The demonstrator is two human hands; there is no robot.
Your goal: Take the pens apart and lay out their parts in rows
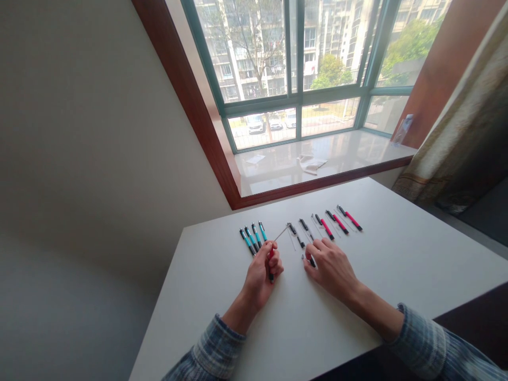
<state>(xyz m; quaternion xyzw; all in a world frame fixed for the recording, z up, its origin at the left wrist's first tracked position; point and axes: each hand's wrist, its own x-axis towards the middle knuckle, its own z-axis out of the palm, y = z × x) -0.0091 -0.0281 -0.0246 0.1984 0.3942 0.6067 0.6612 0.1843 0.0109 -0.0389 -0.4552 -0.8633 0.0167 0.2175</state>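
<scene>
My left hand (261, 275) is closed around a red pen barrel (271, 254) with a black lower end. A thin refill (281, 233) sticks up out of it toward the far side. My right hand (332, 269) rests low over the table, thumb and fingers curled round a black pen top (311, 262), partly hidden by them. Just beyond the hands lie a disassembled pen's black top (292, 229) and black lower end (300, 242), and another black pen top (304, 224). Farther right are several red barrels, one being this red pen barrel (327, 229), with black tops and thin refills beside them.
Several turquoise and black pens (256, 236) lie side by side left of the parts, partly behind my left hand. All rest on a white table (222, 317). Beyond it is a window sill (273, 174) with papers (311, 163) and a clear bottle (404, 130). A curtain (448, 116) hangs at right.
</scene>
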